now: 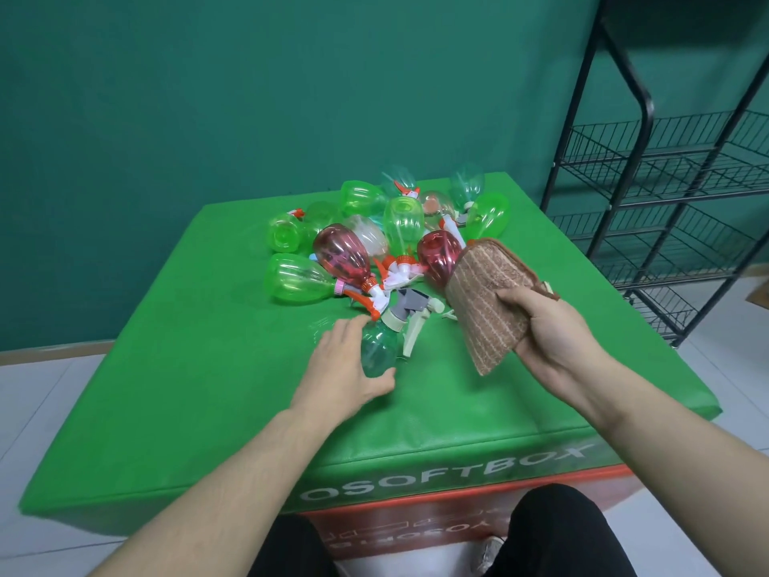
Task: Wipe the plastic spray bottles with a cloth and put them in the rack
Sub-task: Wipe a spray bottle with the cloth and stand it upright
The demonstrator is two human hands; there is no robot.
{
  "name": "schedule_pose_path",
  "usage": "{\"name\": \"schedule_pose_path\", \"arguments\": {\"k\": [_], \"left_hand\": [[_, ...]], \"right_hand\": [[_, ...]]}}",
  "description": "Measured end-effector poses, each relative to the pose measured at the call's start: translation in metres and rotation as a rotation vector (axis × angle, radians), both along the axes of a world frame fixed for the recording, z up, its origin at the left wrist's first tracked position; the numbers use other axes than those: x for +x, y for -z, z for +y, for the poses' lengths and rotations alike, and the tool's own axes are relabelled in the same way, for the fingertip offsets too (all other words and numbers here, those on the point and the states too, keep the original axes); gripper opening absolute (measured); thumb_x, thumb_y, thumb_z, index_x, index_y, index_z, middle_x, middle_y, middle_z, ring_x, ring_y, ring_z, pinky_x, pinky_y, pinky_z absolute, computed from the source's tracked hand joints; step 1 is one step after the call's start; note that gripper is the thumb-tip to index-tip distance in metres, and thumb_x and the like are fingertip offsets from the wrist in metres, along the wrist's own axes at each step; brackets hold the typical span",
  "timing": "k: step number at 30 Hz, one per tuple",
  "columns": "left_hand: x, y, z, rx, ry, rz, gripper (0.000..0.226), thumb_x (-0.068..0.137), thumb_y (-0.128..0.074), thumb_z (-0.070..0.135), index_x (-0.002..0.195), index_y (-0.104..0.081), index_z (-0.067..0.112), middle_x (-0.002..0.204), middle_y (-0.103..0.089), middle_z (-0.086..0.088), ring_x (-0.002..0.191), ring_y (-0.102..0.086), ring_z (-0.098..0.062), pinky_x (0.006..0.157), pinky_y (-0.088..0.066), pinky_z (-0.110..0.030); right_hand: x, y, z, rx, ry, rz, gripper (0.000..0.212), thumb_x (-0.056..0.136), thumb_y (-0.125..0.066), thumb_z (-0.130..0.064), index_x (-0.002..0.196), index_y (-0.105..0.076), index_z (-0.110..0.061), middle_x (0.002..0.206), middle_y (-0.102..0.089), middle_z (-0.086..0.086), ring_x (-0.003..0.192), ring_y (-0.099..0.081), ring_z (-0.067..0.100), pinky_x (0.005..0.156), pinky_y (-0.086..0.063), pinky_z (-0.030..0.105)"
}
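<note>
A dark green spray bottle point(379, 347) with a grey and white trigger head lies on the green pad point(208, 368). My left hand point(347, 368) grips its body, fingers on the left side and thumb under its base. To the right, above the pad, my right hand point(553, 331) holds a folded brown striped cloth point(482, 301). Behind them lies a pile of several spray bottles point(374, 239), green, red and clear, with orange and white trigger heads. The black wire rack point(674, 193) stands at the right, and no bottle shows on its shelves.
The pad tops an orange box point(416, 530) with white lettering on its front. A green wall rises behind, and pale floor tiles surround the box. My dark trouser legs point(553, 535) show at the bottom edge.
</note>
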State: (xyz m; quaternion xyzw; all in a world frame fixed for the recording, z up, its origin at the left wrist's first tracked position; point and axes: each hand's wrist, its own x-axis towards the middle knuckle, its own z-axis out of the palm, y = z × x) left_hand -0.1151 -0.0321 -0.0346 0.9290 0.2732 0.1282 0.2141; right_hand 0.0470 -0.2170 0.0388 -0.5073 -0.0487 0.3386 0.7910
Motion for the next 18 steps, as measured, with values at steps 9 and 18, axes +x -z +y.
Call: {"name": "schedule_pose_path", "arguments": {"k": [9,18], "left_hand": [[0.006,0.003,0.000,-0.006,0.065,0.014,0.089,0.081,-0.077,0.053,0.154,-0.033,0.027,0.148,-0.049,0.003,0.132,-0.040,-0.016,0.117,-0.033,-0.039],[0.008,0.005,0.004,-0.072,0.041,-0.021,0.086,0.075,-0.081,0.050,0.148,-0.039,0.032,0.136,-0.055,0.008,0.118,-0.052,-0.013,0.106,-0.044,-0.034]], "right_hand": [[-0.001,0.005,0.008,-0.450,-0.156,-0.642,0.010,0.097,-0.065,-0.028,0.098,-0.072,-0.022,0.095,-0.078,-0.006,0.087,-0.070,0.010,0.090,-0.054,0.030],[-0.007,0.017,-0.002,-0.666,-0.325,-1.092,0.031,0.102,-0.054,-0.037,0.080,-0.067,-0.020,0.072,-0.068,-0.004,0.062,-0.057,0.003,0.066,-0.048,0.025]]}}
